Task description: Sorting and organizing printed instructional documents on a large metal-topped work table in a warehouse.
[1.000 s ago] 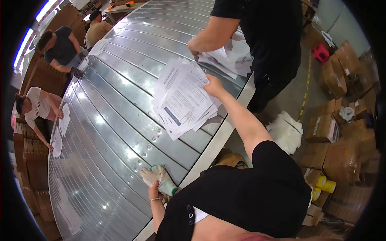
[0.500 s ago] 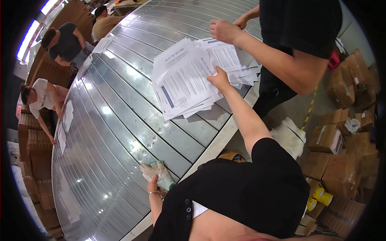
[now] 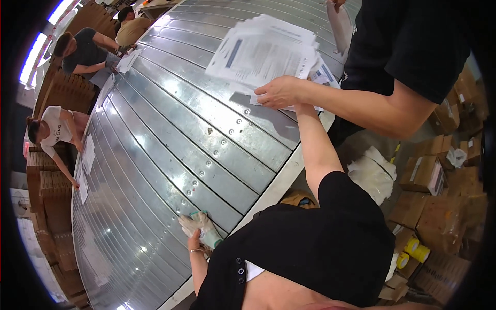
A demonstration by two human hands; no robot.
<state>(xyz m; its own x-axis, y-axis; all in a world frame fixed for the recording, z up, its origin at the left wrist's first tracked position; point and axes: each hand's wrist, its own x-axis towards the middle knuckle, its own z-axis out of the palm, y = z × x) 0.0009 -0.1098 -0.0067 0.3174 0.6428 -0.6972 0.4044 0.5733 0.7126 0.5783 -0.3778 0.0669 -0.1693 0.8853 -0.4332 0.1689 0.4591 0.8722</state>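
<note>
My left hand (image 3: 199,227) wears a pale work glove and lies flat on the near edge of the metal table (image 3: 170,139), fingers spread, with a small green thing (image 3: 199,213) at its fingertips. My right forearm (image 3: 314,150) reaches up to a fanned stack of printed papers (image 3: 263,51) on the table's right side. The right hand itself is hidden under a co-worker's hand (image 3: 279,92), which presses on the stack's near edge.
The co-worker in black (image 3: 413,46) stands close on the right. Cardboard boxes (image 3: 429,175), yellow tape rolls (image 3: 416,250) and white plastic bags (image 3: 372,173) crowd the floor there. Across the table, other people (image 3: 57,129) handle sheets beside stacked cartons.
The co-worker's hand has come down onto the near edge of the paper stack, covering my right hand. My left hand has stayed at the table edge.
</note>
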